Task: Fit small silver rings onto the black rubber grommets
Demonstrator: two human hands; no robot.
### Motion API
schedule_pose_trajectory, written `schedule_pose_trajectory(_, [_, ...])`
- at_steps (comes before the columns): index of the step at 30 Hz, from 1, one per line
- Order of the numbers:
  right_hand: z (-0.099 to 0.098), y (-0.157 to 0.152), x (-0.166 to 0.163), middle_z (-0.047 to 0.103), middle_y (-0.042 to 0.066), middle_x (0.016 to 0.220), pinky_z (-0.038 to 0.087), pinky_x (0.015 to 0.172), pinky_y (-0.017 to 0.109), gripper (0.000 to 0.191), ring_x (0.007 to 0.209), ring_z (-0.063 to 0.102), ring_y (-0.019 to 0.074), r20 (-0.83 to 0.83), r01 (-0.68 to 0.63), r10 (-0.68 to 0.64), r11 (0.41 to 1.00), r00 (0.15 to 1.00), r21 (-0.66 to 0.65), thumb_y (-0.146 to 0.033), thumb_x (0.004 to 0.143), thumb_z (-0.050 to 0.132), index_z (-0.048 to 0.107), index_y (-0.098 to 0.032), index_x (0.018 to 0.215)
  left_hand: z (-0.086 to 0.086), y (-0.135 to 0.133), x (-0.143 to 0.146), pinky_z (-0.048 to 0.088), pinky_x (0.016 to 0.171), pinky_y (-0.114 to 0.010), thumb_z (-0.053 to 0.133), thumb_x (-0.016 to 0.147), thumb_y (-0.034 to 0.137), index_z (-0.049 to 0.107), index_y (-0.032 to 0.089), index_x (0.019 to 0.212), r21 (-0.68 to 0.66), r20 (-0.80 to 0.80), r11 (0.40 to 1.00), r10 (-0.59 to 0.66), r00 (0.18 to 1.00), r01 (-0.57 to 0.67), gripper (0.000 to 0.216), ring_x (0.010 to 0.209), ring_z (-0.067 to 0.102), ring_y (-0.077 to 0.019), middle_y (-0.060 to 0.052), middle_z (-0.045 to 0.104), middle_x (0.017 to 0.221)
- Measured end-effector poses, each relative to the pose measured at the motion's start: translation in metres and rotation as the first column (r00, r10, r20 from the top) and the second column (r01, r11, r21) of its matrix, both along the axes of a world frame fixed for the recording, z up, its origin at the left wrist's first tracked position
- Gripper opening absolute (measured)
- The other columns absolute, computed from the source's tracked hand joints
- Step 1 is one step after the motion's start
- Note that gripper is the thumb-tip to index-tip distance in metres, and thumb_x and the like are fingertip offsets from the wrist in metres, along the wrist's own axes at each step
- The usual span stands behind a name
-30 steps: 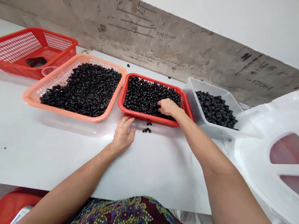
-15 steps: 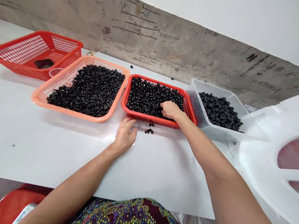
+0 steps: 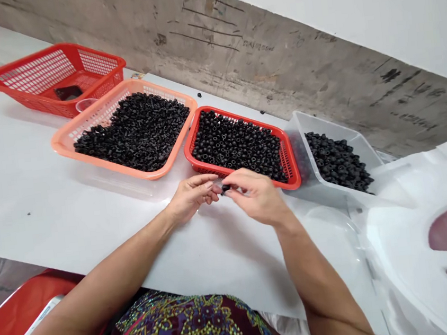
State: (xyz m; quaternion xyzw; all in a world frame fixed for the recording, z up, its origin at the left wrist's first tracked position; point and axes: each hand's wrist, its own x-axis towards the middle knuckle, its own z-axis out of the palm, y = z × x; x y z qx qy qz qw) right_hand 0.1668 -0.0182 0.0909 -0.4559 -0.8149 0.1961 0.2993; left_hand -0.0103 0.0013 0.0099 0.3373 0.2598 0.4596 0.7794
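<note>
My left hand (image 3: 191, 195) and my right hand (image 3: 255, 195) meet over the white table (image 3: 28, 177), just in front of a small red basket (image 3: 293, 177) filled with small black ring-shaped parts (image 3: 237, 143). The fingertips of both hands pinch together around a small black part (image 3: 224, 188) held between them. What else the fingers hold is too small to make out.
A wide orange basket (image 3: 61, 144) of black parts sits left of the red one. Behind it stands a larger red basket (image 3: 49, 74). A clear tub (image 3: 358, 140) of black parts is at the right. White moulded plastic (image 3: 420, 253) lies at the right edge.
My right hand has come out of the small red basket and moved down to meet my left hand. My left hand has lifted its fingers off the table into a pinch.
</note>
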Motion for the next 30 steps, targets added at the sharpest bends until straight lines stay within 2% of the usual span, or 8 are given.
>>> schedule_pose_trajectory(4, [-0.033,-0.001,-0.028,0.066,0.005,0.086,0.051,0.077,0.032,0.02,0.083,0.061,0.0182,0.103,0.01,-0.016,0.998,0.995,0.063,-0.011,0.081,0.052,0.067,-0.02,0.09,-0.004,0.002,-0.001,0.042,0.055,-0.023,0.081,0.066,0.028,0.073,0.01,0.084,0.005,0.057,1.0,-0.003,0.998,0.003,0.027,0.057,0.058,-0.0103,-0.006,0.068,0.069])
schedule_pose_trajectory(7, [-0.045,0.004,-0.021,0.066,0.005,0.088,0.05,0.076,0.032,0.02,0.082,0.06,0.019,0.118,0.087,-0.094,0.994,0.988,0.066,-0.018,0.083,0.056,0.064,-0.02,0.1,-0.012,0.007,0.0,0.04,0.05,-0.021,0.082,0.064,0.031,0.071,0.009,0.077,-0.017,-0.003,0.999,0.027,1.0,-0.027,0.028,0.052,0.055,-0.009,-0.005,0.066,0.063])
schedule_pose_trajectory(9, [-0.05,0.004,-0.009,0.065,0.006,0.088,0.049,0.077,0.034,0.02,0.083,0.058,0.0202,0.15,0.137,-0.155,0.983,0.976,0.126,-0.021,0.084,0.056,0.064,-0.019,0.103,-0.015,0.011,0.0,0.039,0.046,-0.02,0.082,0.063,0.033,0.068,0.009,0.074,-0.069,-0.04,0.996,0.052,0.998,-0.054,0.029,0.049,0.055,-0.0087,-0.005,0.065,0.062])
schedule_pose_trajectory(14, [-0.068,0.0,0.004,0.058,0.009,0.084,0.041,0.073,0.036,0.012,0.082,0.048,0.0226,0.452,0.108,-0.221,0.959,0.864,0.261,-0.017,0.084,0.057,0.068,-0.018,0.08,-0.015,0.021,-0.003,0.04,0.044,-0.017,0.079,0.067,0.025,0.066,0.011,0.083,-0.204,-0.015,0.969,0.138,0.99,-0.138,0.025,0.046,0.055,-0.0081,-0.002,0.063,0.059])
schedule_pose_trajectory(17, [-0.074,-0.002,-0.001,0.06,0.009,0.088,0.035,0.07,0.037,0.013,0.084,0.044,0.0237,0.556,0.082,-0.226,0.959,0.8,0.273,-0.017,0.084,0.057,0.069,-0.019,0.079,-0.013,0.023,-0.006,0.041,0.045,-0.017,0.075,0.072,0.021,0.065,0.009,0.083,-0.272,0.005,0.956,0.116,0.993,-0.11,0.018,0.047,0.056,-0.0079,-0.004,0.064,0.061])
schedule_pose_trajectory(21, [-0.074,0.001,-0.007,0.063,0.008,0.089,0.03,0.072,0.038,0.019,0.087,0.042,0.0243,0.59,0.06,-0.214,0.961,0.778,0.269,-0.017,0.089,0.051,0.069,-0.021,0.084,-0.015,0.026,-0.009,0.043,0.049,-0.019,0.068,0.075,0.014,0.064,0.008,0.085,-0.272,0.075,0.96,0.087,0.993,-0.063,0.012,0.053,0.06,-0.0105,-0.006,0.066,0.067])
schedule_pose_trajectory(25, [-0.077,0.005,-0.013,0.065,0.007,0.091,0.029,0.072,0.038,0.023,0.088,0.042,0.0243,0.588,0.036,-0.179,0.968,0.789,0.248,-0.014,0.091,0.046,0.068,-0.021,0.09,-0.02,0.032,-0.012,0.044,0.052,-0.021,0.064,0.072,0.007,0.062,0.01,0.083,-0.274,0.108,0.956,0.137,0.985,-0.103,0.012,0.056,0.06,-0.0112,-0.006,0.066,0.067])
schedule_pose_trajectory(30, [-0.088,0.01,-0.023,0.065,0.009,0.097,0.028,0.07,0.038,0.027,0.089,0.042,0.0254,0.648,-0.031,-0.128,0.973,0.75,0.228,-0.012,0.091,0.043,0.068,-0.021,0.095,-0.024,0.035,-0.013,0.042,0.053,-0.02,0.064,0.07,0.007,0.061,0.01,0.081,-0.251,0.124,0.958,0.174,0.977,-0.139,0.012,0.055,0.059,-0.0108,-0.006,0.067,0.067])
